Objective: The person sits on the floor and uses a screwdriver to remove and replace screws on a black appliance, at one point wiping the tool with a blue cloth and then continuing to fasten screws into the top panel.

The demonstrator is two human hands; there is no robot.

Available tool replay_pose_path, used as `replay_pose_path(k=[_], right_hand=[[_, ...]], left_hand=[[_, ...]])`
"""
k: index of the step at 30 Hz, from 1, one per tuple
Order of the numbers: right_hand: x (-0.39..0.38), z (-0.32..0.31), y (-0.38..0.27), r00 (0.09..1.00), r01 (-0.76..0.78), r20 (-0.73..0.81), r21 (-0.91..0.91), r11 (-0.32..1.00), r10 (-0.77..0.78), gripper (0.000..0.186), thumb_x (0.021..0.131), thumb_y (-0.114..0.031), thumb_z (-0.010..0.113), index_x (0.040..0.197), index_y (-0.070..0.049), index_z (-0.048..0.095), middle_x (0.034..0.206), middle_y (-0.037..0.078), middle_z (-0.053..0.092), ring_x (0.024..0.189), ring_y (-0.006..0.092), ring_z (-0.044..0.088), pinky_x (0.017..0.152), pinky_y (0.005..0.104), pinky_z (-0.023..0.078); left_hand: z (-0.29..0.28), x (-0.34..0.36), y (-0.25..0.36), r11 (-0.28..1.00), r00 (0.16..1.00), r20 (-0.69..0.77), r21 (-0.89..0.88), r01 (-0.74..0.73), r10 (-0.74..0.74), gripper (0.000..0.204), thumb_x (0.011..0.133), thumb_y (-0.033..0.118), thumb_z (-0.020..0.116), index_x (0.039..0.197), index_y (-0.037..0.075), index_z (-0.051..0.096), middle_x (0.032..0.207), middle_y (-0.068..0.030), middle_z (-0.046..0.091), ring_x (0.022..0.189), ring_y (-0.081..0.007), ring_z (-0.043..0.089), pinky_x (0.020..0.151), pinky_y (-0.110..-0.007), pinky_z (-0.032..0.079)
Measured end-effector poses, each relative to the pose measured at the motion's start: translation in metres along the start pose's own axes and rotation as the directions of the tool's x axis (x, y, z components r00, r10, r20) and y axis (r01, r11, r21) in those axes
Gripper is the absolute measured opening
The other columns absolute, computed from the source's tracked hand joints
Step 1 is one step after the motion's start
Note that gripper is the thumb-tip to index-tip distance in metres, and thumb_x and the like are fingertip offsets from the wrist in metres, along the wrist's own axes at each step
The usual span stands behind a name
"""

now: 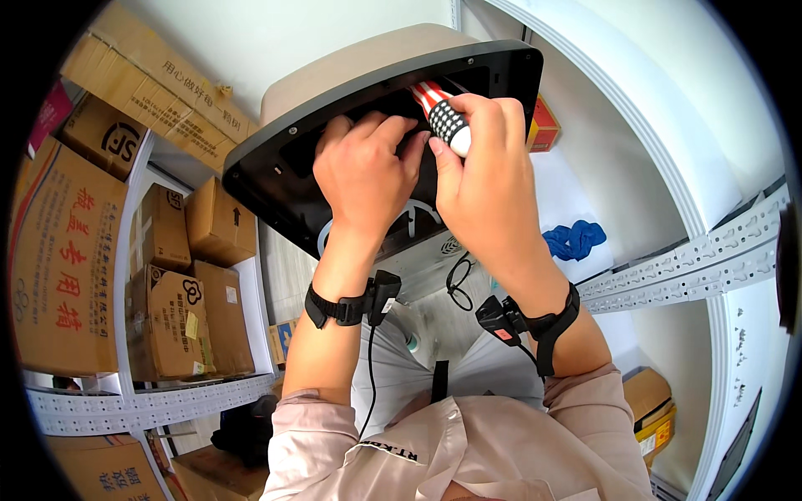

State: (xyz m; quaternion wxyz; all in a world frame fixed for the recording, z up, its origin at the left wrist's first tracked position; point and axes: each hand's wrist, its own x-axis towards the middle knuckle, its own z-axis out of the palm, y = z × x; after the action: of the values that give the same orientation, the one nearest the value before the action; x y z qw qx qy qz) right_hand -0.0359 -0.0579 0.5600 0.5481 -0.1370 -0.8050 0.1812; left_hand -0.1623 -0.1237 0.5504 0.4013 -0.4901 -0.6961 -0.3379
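Device: beige device with black underside [276,179], held up before the person.
Left hand [361,171]: fingers curled into its recess, perhaps pressing.
Right hand [484,179]: wrapped around a screwdriver handle [443,117], tip hidden inside the device.

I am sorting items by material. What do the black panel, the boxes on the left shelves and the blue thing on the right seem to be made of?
Panel: probably moulded plastic, matte black, with a smooth rim and small screw holes. Boxes: brown corrugated cardboard, with folded flaps and tape. Blue thing: soft and crumpled, perhaps cloth or rubber gloves; the look leaves this open.
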Motion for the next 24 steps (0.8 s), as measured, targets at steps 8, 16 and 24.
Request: replay_pose_path(k=[8, 16, 24], right_hand=[[0.013, -0.006, -0.005, 0.958, -0.257, 0.103, -0.100, 0.961, 0.267, 0.037, 0.096, -0.032, 0.062, 0.112, 0.000, 0.056, 0.098, 0.022, 0.070, 0.068, 0.0401, 0.069, 0.055, 0.0457, 0.054], [0.005, -0.002, -0.002, 0.980, -0.194, 0.050, -0.004, 0.981, 0.194, 0.048, 0.089, -0.030, 0.069, 0.123, -0.002, 0.050, 0.105, 0.023, 0.066, 0.087, 0.0404, 0.068, 0.071, 0.0461, 0.055], [0.004, -0.011, -0.002, 0.986, -0.109, 0.110, -0.152, 0.982, 0.126, 0.043, 0.086, -0.019, 0.071, 0.121, -0.003, 0.052, 0.103, 0.019, 0.062, 0.090, 0.0383, 0.067, 0.072, 0.0437, 0.055]], left_hand=[[-0.002, 0.001, 0.000, 1.000, 1.000, 0.007, -0.002, 0.009, -0.009, 0.015, 0.067, 0.022, 0.083, 0.076, 0.017, 0.073, 0.071, 0.0030, 0.064, 0.068, -0.0232, 0.057, 0.060, -0.035, 0.048], [-0.003, 0.001, 0.000, 1.000, 1.000, 0.020, 0.005, 0.010, -0.010, 0.014, 0.066, 0.021, 0.081, 0.077, 0.017, 0.073, 0.072, 0.0027, 0.064, 0.068, -0.0232, 0.058, 0.061, -0.035, 0.049], [-0.005, 0.002, 0.004, 1.000, 0.999, 0.032, 0.015, 0.018, -0.018, 0.014, 0.067, 0.021, 0.081, 0.077, 0.019, 0.073, 0.073, 0.0041, 0.065, 0.069, -0.0226, 0.057, 0.059, -0.034, 0.049]])
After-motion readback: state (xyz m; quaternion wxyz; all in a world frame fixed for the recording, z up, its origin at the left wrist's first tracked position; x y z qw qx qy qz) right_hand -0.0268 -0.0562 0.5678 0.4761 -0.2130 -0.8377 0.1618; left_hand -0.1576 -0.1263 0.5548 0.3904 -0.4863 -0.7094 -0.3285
